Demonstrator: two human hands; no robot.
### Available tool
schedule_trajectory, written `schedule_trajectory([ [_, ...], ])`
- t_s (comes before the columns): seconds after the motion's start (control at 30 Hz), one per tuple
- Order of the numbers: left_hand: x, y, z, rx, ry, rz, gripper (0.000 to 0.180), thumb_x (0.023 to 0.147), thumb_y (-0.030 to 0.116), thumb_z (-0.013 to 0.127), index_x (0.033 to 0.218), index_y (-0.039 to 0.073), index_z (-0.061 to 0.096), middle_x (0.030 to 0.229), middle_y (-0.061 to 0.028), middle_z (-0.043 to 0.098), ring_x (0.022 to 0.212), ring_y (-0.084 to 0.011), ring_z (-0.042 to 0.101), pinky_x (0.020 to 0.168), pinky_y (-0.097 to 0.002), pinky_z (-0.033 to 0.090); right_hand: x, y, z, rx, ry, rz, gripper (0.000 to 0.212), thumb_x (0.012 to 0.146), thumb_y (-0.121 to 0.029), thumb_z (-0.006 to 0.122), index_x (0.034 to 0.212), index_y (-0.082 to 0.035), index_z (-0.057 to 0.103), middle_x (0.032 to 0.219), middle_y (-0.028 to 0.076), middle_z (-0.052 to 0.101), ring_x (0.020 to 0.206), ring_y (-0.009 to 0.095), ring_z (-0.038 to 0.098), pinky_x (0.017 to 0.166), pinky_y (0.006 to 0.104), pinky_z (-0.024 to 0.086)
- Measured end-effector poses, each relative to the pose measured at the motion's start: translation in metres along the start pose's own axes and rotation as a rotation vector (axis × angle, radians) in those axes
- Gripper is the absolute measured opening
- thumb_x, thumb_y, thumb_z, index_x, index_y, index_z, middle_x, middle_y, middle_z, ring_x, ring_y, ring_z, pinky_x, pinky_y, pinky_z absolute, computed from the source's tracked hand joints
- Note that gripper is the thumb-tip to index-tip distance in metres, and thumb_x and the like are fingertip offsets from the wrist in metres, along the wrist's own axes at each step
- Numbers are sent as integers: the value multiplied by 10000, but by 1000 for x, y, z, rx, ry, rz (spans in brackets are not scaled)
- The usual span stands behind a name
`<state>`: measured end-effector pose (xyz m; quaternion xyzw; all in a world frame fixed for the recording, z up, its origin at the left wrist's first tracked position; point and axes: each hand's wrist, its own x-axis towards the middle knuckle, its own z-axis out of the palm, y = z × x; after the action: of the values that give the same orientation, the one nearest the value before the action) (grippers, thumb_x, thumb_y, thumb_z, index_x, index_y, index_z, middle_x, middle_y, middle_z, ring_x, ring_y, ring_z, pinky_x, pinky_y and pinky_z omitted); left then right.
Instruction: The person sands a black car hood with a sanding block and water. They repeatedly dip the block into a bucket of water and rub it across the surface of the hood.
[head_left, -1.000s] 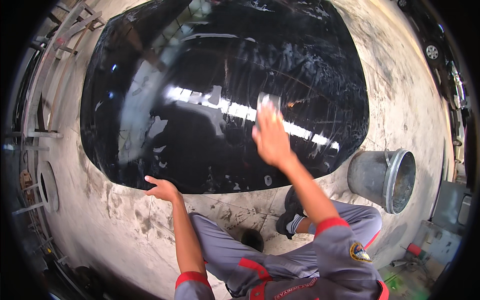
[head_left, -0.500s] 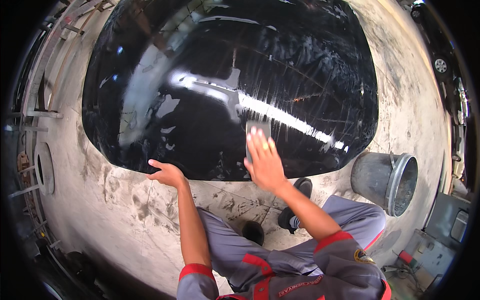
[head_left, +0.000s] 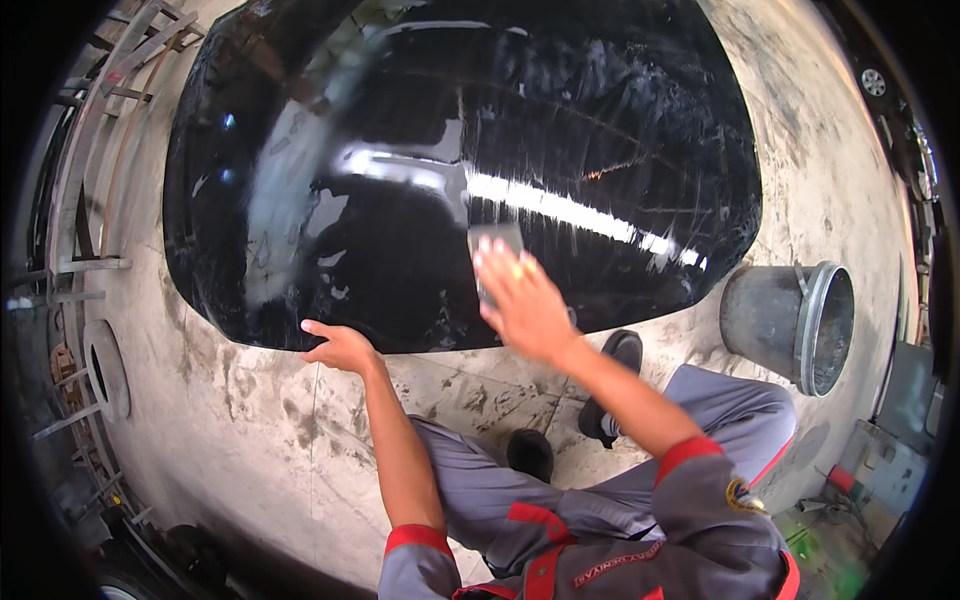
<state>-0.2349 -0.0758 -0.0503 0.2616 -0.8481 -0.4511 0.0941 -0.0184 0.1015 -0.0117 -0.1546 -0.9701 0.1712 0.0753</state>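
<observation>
From the head view, our right hand has slid down and left across the big shiny black car panel since a moment ago; its fingers are spread flat, pressing a small grey pad near the panel's lower edge. Our left hand stays curled on that lower edge (it has hardly moved). The panel lies on a stained concrete floor. A grey metal bucket sits on its side nearby, and metal racks stand far left.
</observation>
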Motion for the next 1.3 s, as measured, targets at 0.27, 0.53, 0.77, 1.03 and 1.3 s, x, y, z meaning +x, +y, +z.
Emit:
schedule_trajectory([
  [0.27,0,-10,-6,1,-13,1,996,1031,638,429,1559,-139,98,1427,-449,422,1298,-543,508,1096,-561,439,9,15,2,-80,99,158,681,1024,-355,544,1561,17,350,1652,208,312,1552,345,264,1248,484,231],
  [0.53,-23,-1,9,-9,-51,-39,967,1032,604,461,1559,-132,119,1420,-444,432,1282,-547,519,1089,-562,446,68,95,-34,-177,279,197,601,1046,-308,498,1530,30,388,1603,210,391,1532,340,300,1241,488,238],
  [0.77,-7,-3,-4,-3,4,-19,965,1031,598,473,1551,-142,135,1389,-454,453,1272,-551,523,1081,-565,446,-61,6,-3,-59,-97,188,764,995,-367,591,1591,12,297,1682,213,246,1564,353,230,1254,509,217],
  [1.03,0,-9,-2,32,2,6,951,1032,577,491,1548,-144,145,1380,-448,461,1263,-550,529,1070,-564,454,16,76,-32,-124,234,323,618,1032,-253,532,1552,27,348,1611,230,372,1515,396,313,1226,523,256],
  [1.3,-5,-1,-9,9,-10,-27,956,1035,595,464,1553,-139,136,1420,-437,434,1298,-541,505,1093,-574,434,-15,91,-35,-133,147,301,645,1049,-268,502,1586,23,296,1656,218,303,1545,380,266,1235,511,242],
])
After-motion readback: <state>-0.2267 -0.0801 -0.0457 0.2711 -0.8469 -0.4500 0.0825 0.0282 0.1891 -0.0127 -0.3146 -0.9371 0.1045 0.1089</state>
